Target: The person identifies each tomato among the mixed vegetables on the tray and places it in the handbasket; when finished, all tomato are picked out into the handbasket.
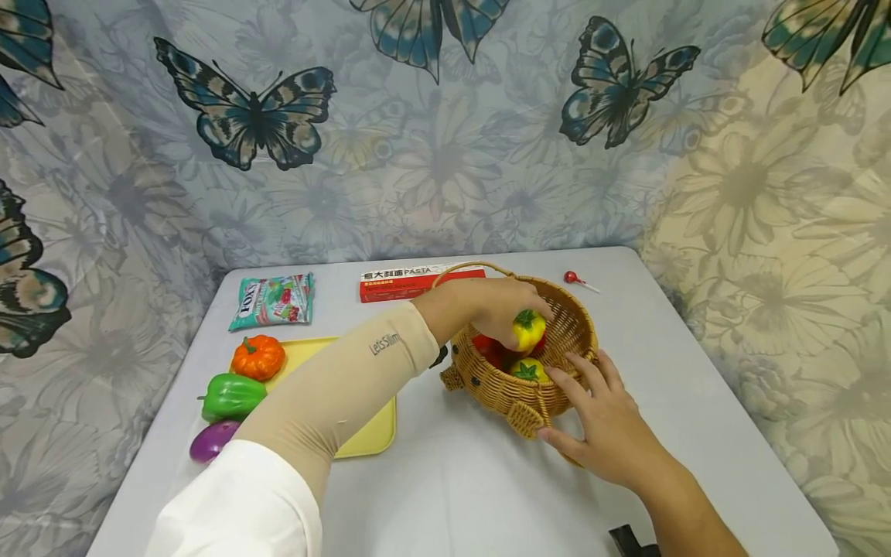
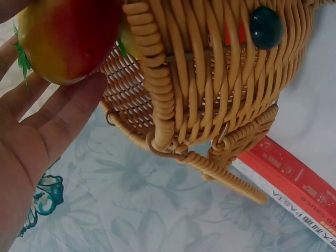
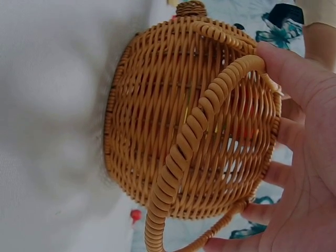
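My left hand (image 1: 497, 305) is over the wicker basket (image 1: 487, 387) and grips a toy fruit (image 1: 529, 330). This fruit is yellow with a green leafy top, and its red side (image 2: 89, 39) shows in the left wrist view. Below it in the basket lie another yellow fruit (image 1: 529, 371) with a green top and a red piece (image 1: 489, 352), partly hidden by the hand. At the basket's near right side, my right hand (image 1: 612, 429) touches the rim with spread, nearly straight fingers. Its thumb is by the lowered handle (image 3: 184, 136) in the right wrist view.
A yellow tray (image 1: 372, 441) lies left under my left arm. A toy pumpkin (image 1: 258, 357), green pepper (image 1: 233, 397) and eggplant (image 1: 212, 441) are along its left side. Behind are a candy bag (image 1: 273, 300), a red pasta box (image 1: 390, 286) and a lollipop (image 1: 572, 277).
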`<state>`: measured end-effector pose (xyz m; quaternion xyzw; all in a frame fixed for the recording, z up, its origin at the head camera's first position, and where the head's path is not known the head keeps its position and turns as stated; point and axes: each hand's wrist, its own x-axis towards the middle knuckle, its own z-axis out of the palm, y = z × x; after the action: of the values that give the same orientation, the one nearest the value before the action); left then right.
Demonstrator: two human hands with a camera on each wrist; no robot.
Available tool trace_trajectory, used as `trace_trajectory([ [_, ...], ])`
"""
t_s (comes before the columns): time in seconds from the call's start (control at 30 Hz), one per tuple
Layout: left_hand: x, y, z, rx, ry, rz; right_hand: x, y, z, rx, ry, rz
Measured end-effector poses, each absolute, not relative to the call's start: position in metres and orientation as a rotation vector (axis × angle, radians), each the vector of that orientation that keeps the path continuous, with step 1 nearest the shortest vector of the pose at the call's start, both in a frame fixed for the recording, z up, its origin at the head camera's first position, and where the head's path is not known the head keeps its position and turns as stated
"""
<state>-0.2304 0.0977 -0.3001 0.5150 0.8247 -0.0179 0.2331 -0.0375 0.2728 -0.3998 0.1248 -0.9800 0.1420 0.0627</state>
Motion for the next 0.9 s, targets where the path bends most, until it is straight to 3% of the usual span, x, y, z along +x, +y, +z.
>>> trace_trajectory([
  [0.9,-0.238,0.051,-0.299,1.256,2.410,0.058,-0.038,0.271,-0.400,0.352,-2.990,0.422],
])
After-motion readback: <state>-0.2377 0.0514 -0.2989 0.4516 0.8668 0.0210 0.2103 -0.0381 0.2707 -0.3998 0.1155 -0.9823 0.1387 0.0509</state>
